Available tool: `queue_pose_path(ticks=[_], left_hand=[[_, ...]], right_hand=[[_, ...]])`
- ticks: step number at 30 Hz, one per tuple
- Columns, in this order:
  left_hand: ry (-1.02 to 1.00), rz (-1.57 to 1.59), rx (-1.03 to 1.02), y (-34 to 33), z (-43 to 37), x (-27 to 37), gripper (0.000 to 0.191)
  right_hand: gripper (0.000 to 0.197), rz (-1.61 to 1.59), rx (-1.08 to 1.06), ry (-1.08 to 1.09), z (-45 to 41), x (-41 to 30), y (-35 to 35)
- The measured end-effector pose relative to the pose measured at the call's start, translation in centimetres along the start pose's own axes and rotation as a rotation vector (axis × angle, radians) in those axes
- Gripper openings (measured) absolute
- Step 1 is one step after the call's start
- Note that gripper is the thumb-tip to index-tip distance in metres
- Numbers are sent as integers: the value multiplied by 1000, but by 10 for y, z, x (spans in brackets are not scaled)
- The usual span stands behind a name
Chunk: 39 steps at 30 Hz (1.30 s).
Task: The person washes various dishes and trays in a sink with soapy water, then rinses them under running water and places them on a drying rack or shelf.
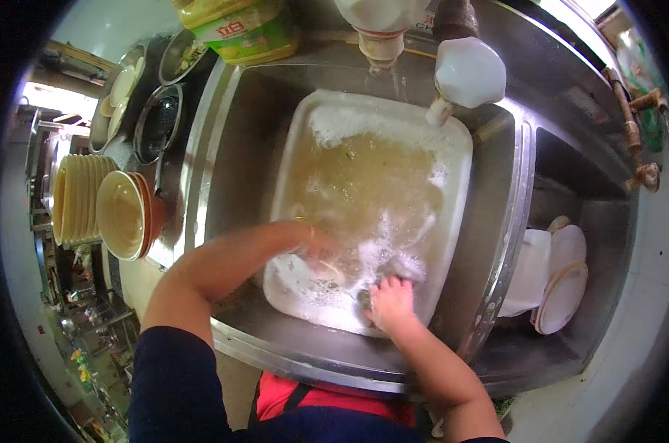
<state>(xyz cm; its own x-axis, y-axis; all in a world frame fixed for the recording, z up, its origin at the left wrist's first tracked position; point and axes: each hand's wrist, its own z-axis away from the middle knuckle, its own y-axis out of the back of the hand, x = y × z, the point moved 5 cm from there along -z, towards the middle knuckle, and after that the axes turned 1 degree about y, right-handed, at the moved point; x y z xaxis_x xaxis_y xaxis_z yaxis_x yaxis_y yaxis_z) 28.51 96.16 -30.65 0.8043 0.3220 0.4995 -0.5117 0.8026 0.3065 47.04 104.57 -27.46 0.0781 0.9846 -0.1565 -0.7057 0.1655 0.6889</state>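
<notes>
A white plastic tub (463,183) full of cloudy, foamy water (362,171) stands in a stainless steel sink (240,166). My left hand (320,246), blurred by motion, is at the water's surface on the tub's near left side. Just below it a pale curved rim (331,271), perhaps of a dish, shows in the suds. Over the tub's near edge, my right hand (392,302) has its fingers curled down. A dark green pad (365,299) pokes out beside its thumb. Foam (406,266) lies past the fingertips, and whatever is under the water is hidden.
Stacked bowls (121,216) and cream plates (82,199) stand on the left counter, near metal basins (160,124). A yellow detergent jug (245,33) sits behind the sink. A white-wrapped tap (470,72) overhangs the tub. More dishes (561,299) lie in the right basin.
</notes>
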Motion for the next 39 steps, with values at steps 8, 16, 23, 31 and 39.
queue_pose_path(ticks=[8,16,23,31,39], left_hand=[[-24,1307,807,17,81,-12,52],[32,1703,1195,-17,39,25,34],[280,1705,1176,-15,43,38,37],[-414,2202,1645,15,40,29,51],[-421,2361,1235,33,28,42,47]], right_hand=[[27,-392,-201,-71,-15,38,-34],[50,-1481,883,237,-16,-11,107],[43,-226,1028,-201,-81,27,104],[25,-2076,772,12,-61,20,52],[19,-958,1123,86,10,1,104]])
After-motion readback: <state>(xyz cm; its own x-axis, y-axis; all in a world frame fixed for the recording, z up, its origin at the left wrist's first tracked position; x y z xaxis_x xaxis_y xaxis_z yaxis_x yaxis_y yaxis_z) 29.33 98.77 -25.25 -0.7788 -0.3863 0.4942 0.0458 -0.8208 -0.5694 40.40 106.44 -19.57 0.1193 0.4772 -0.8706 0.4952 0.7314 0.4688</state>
